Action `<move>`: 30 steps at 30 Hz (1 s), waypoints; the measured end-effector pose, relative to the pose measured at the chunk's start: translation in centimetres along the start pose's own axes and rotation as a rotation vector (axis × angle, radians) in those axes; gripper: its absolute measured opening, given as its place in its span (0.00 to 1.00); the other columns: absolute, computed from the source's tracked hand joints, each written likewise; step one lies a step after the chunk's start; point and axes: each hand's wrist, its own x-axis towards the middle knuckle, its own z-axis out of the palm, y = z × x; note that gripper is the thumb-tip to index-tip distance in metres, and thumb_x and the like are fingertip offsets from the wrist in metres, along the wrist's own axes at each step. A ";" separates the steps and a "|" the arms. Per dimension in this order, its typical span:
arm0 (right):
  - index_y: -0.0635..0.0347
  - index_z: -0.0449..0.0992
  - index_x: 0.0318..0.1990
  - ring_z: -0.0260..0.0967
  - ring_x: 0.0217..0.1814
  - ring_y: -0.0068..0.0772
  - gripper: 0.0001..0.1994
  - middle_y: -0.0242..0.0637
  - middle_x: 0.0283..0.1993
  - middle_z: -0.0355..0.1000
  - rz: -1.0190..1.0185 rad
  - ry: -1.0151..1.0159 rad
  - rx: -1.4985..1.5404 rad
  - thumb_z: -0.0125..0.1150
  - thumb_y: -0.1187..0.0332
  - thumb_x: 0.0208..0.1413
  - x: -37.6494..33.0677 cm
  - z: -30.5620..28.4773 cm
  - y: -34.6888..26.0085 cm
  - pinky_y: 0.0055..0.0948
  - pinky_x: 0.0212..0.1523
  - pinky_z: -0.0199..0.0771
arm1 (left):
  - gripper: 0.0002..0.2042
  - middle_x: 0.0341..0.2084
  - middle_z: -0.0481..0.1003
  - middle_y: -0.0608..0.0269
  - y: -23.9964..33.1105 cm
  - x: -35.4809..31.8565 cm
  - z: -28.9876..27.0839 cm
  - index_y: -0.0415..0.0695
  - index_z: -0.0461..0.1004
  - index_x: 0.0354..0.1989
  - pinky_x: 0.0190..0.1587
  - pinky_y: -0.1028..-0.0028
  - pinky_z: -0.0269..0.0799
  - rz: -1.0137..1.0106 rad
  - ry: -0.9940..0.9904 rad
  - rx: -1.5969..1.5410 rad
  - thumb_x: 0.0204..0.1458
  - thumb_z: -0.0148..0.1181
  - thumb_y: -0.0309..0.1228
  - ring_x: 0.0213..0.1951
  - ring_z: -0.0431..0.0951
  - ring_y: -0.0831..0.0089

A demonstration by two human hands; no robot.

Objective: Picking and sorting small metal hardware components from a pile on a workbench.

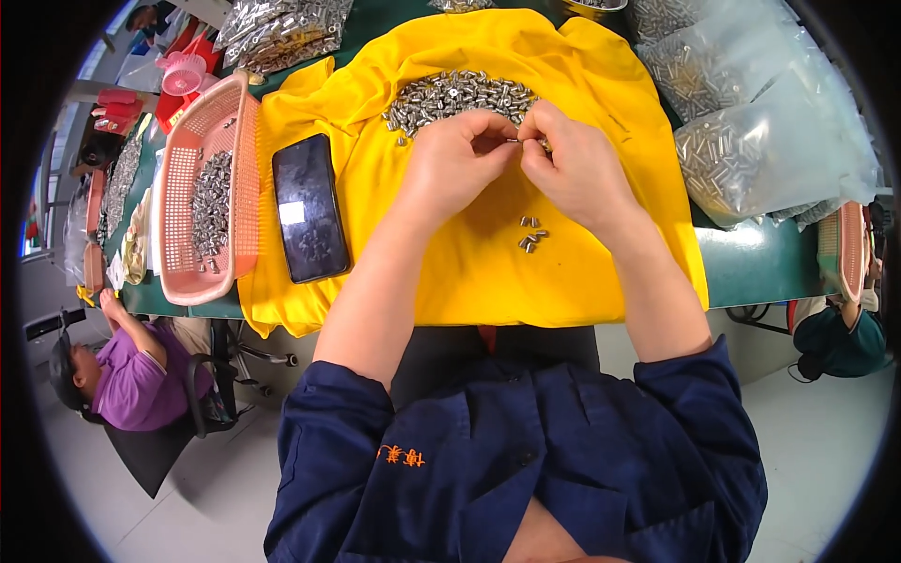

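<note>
My left hand (pixel 457 161) and my right hand (pixel 574 167) meet over a yellow cloth (pixel 507 281), fingertips pinched together. Between them is a thin small metal piece (pixel 513 141), mostly covered by the fingers; its exact kind I cannot make out. Another bit of metal shows under the right fingers. Just beyond the hands lies a heap of small silvery metal cylinders (pixel 450 97). Several more loose cylinders (pixel 531 236) rest on the cloth, nearer to me and below the right hand.
Left of the hands lie a black phone (pixel 311 208) and a pink plastic basket (pixel 174 239) holding more metal parts. Clear bags of metal parts (pixel 727 155) crowd the right of the green table (pixel 751 267); another bag (pixel 282 33) sits far left. A person in purple (pixel 141 375) sits at left, another (pixel 840 338) at right.
</note>
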 end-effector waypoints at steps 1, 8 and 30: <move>0.61 0.62 0.25 0.63 0.22 0.43 0.03 0.43 0.18 0.64 -0.001 0.000 -0.001 0.47 0.73 0.42 0.0 -0.1 0.1 0.34 0.23 0.61 | 0.06 0.23 0.74 0.66 0.0 0.1 0.0 0.40 0.73 0.29 0.32 0.81 0.69 0.041 0.018 0.094 0.40 0.56 0.25 0.27 0.73 0.82; 0.62 0.64 0.27 0.62 0.21 0.31 0.03 0.38 0.20 0.65 0.035 0.153 0.207 0.48 0.74 0.43 0.2 -0.7 0.2 0.26 0.24 0.62 | 0.06 0.27 0.73 0.64 0.1 0.4 -0.5 0.36 0.71 0.33 0.34 0.83 0.67 -0.070 -0.007 -0.446 0.46 0.52 0.22 0.29 0.72 0.80; 0.62 0.64 0.27 0.60 0.25 0.18 0.02 0.30 0.23 0.63 0.061 0.032 0.547 0.47 0.75 0.45 0.0 -1.1 0.1 0.18 0.28 0.61 | 0.07 0.28 0.72 0.59 0.1 -0.2 -0.1 0.37 0.69 0.35 0.36 0.78 0.71 -0.170 -0.149 -0.884 0.47 0.51 0.21 0.31 0.73 0.74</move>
